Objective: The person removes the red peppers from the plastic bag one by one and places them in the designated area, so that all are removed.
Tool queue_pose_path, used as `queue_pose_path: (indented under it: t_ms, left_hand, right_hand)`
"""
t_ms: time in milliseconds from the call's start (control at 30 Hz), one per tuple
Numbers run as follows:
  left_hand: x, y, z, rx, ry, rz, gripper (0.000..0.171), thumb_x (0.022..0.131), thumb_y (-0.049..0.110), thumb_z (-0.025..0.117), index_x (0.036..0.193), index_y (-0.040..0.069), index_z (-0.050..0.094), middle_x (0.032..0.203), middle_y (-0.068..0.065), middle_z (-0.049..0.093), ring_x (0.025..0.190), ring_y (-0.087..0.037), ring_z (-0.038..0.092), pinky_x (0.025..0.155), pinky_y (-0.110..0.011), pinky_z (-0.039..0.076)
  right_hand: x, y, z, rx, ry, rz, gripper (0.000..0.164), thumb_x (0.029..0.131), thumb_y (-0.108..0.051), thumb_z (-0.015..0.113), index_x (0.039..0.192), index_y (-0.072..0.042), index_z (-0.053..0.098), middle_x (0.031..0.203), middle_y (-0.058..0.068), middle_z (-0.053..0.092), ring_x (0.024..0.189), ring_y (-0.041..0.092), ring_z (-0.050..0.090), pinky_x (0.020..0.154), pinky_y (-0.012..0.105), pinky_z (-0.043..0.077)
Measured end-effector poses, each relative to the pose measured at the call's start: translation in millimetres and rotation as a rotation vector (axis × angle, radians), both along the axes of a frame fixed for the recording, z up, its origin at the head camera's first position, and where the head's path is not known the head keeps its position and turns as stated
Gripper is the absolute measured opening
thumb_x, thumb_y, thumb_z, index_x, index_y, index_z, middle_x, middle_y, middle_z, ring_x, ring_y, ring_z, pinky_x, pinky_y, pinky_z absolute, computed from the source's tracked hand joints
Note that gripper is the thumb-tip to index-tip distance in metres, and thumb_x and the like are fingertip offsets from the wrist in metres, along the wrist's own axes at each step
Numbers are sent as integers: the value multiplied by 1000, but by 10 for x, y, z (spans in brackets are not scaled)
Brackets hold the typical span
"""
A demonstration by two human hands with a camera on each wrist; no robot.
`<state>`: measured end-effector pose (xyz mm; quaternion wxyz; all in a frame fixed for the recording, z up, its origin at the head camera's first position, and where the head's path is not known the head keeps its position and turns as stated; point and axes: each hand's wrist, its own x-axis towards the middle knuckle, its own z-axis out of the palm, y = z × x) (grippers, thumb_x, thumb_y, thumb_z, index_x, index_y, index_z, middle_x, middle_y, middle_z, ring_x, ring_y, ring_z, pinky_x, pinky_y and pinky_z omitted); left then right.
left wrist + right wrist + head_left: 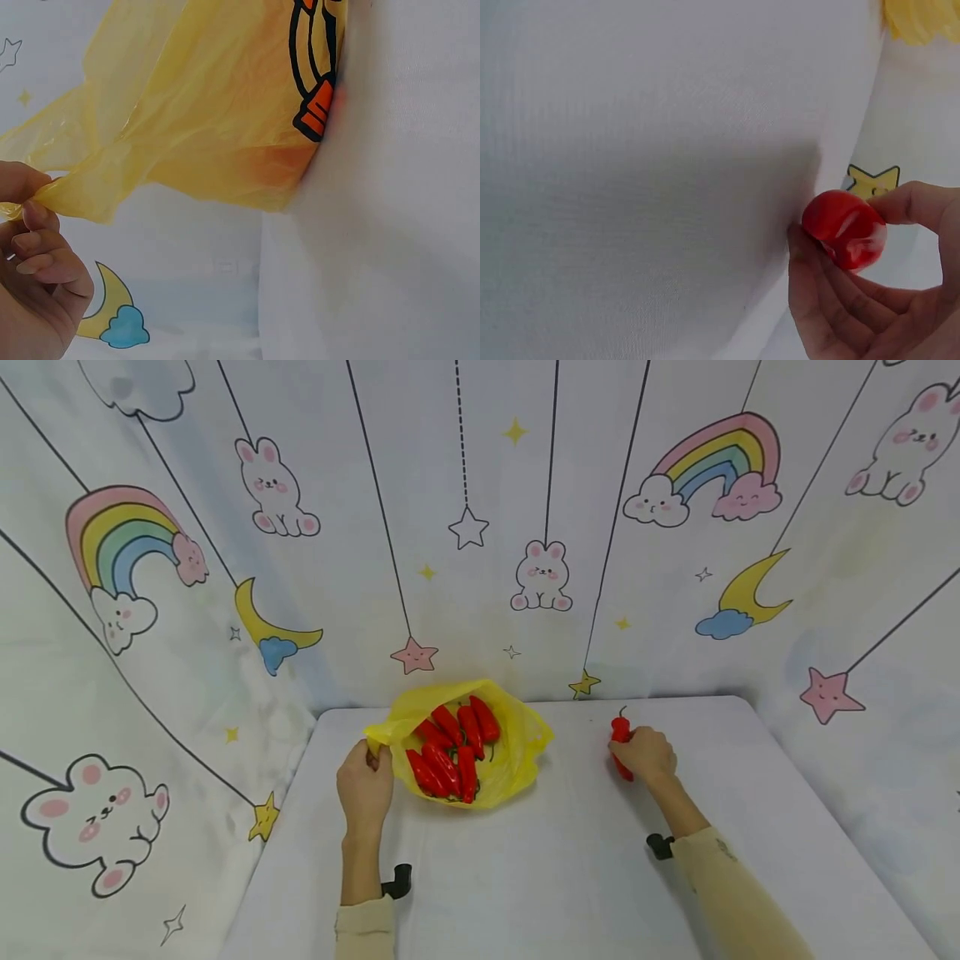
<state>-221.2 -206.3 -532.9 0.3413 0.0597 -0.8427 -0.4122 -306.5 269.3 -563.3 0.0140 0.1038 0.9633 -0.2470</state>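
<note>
Chili pepper (845,229), red and glossy, is pinched in the grip of the right hand (647,753) toward the back of the bench (525,877), right of the yellow plastic bag (517,777); it looks light and firm but slick, so I'd hold it round the middle and spare the thin stem (622,712). The left hand (365,785) pinches the bag's edge, flimsy film that could tear if tugged with those red peppers (441,762) inside.

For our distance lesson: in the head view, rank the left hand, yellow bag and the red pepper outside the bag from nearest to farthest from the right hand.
1. Red pepper: gripped by the right hand.
2. Yellow bag: to the right hand's left.
3. Left hand: farther left, gripping the bag's left edge.
</note>
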Motion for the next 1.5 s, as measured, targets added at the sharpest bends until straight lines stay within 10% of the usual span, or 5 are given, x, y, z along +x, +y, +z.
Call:
queue_pose_path:
  t_ms: [767, 1200, 1500]
  left_hand:
    - [-43, 1, -35, -18, -7, 0, 21, 98, 8, 64, 78, 7, 58, 66, -3, 45, 56, -19, 42, 51, -31, 35]
    - [-30, 2, -27, -16, -15, 3, 25, 98, 9, 64, 75, 8, 55, 65, -2, 44, 55, -19, 42, 51, -31, 34]
    - [-31, 12, -27, -4, -36, -5, 22, 99, 10, 64, 78, 8, 56, 66, -3, 45, 56, -19, 43, 51, -31, 35]
  right_hand:
    - [-67, -9, -47, 87, -15, -17, 47, 90, -49, 67, 87, -2, 62, 74, 11, 59, 65, 27, 56, 54, 39, 45]
    - [-28, -51, -6, 71, -40, -29, 54, 93, -49, 67, 104, 3, 63, 86, 17, 63, 73, 31, 59, 58, 41, 48]
    - [14, -139, 163, 77, 100, -10, 63, 95, -48, 65, 128, 6, 64, 109, 27, 69, 86, 40, 65, 59, 44, 56]
